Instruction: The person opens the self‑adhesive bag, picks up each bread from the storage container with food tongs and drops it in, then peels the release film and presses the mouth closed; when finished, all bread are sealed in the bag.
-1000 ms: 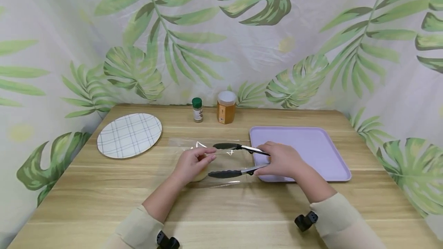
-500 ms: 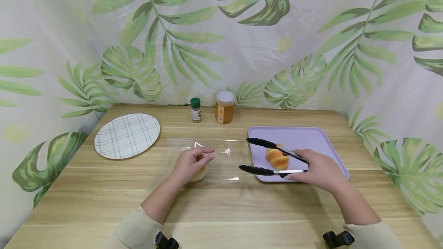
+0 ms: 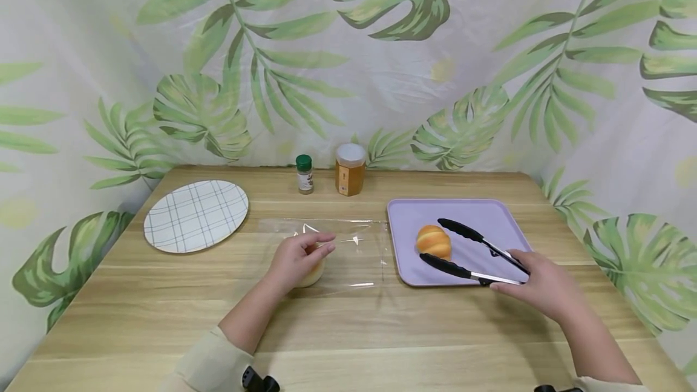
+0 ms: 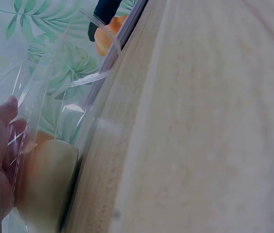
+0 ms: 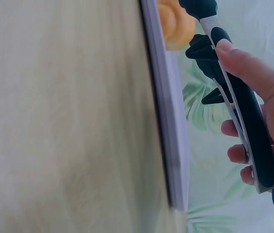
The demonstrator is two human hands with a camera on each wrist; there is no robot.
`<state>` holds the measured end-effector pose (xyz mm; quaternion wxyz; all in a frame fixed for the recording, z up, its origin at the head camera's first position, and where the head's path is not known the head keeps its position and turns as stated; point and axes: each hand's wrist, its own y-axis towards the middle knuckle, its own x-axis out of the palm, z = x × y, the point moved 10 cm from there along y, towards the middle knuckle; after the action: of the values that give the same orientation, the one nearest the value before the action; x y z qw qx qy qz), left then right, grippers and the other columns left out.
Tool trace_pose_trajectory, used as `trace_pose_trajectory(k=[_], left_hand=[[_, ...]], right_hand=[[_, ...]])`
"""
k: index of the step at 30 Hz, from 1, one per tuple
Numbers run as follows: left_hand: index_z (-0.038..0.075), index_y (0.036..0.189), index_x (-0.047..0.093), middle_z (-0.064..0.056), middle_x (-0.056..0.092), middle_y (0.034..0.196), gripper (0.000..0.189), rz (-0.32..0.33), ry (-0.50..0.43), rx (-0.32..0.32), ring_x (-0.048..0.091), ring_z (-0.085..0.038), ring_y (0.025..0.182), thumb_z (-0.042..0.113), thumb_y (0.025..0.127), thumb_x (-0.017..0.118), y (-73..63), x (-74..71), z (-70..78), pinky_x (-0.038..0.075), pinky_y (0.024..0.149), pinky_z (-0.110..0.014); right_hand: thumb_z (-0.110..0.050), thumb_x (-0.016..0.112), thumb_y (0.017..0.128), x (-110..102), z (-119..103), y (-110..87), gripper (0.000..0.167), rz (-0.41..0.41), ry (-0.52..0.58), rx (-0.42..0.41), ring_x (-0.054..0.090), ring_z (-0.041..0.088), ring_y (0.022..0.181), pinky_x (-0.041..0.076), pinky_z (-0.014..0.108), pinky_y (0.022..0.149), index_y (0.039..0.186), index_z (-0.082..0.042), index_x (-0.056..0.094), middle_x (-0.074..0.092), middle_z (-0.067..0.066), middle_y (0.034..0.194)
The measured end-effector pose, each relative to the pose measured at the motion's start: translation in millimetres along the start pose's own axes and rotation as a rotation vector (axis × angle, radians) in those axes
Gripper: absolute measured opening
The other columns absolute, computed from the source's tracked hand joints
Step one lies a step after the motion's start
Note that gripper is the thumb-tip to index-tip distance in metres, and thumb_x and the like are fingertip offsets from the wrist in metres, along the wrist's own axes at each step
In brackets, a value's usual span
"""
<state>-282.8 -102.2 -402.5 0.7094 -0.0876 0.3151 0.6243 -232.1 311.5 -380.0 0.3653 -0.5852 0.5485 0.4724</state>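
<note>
My left hand (image 3: pixel 294 262) pinches the upper film of a clear plastic bag (image 3: pixel 359 262) that lies on the table, its far end reaching toward the tray. Inside the bag, partly hidden behind that hand, is a pale round bun (image 4: pixel 49 179). With my right hand (image 3: pixel 552 286) I grip black-tipped metal tongs (image 3: pixel 445 265), spread apart over the purple tray (image 3: pixel 490 210). Nothing is held between their tips. An orange-brown bread roll (image 3: pixel 434 241) rests on the tray's left part, one tong arm overlapping its lower edge in the head view.
Toward the back of the wooden table (image 3: pixel 337 343) stand a green-capped spice bottle (image 3: pixel 305 175) and an amber jar (image 3: pixel 350 171) with a pale lid. A checked white oval plate (image 3: pixel 196 216) lies at the left. Leaf-patterned cloth hangs behind.
My right hand has drawn the tongs rightward, away from the bag and over the tray, uncovering the bread roll. My left hand stays at the bag.
</note>
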Motion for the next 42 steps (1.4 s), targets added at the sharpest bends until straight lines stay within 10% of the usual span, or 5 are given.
trace_pose_trajectory(k=[28, 42], left_hand=[[0.006, 0.109, 0.074, -0.006, 0.076, 0.098, 0.024, 0.023, 0.018, 0.058, 0.045, -0.003, 0.060, 0.019, 0.089, 0.072, -0.5, -2.3, 5.9, 0.041, 0.054, -0.020], [0.008, 0.110, 0.074, 0.006, 0.048, 0.057, 0.024, 0.006, 0.043, 0.062, 0.041, -0.004, 0.056, 0.021, 0.090, 0.071, -0.5, -0.3, 7.2, 0.036, 0.050, -0.021]], right_hand=[[-0.062, 0.076, 0.073, 7.4, 12.7, -4.9, 0.079, -0.012, -0.022, 0.043, 0.063, 0.048, 0.102, 0.051, 0.058, 0.076, 0.128, -0.007, 0.061, 0.065, 0.027, 0.121], [-0.062, 0.078, 0.071, 4.1, -27.8, 8.7, 0.076, -0.029, 0.020, -0.066, 0.065, 0.031, 0.104, 0.052, 0.051, 0.084, 0.125, -0.011, 0.065, 0.069, 0.011, 0.119]])
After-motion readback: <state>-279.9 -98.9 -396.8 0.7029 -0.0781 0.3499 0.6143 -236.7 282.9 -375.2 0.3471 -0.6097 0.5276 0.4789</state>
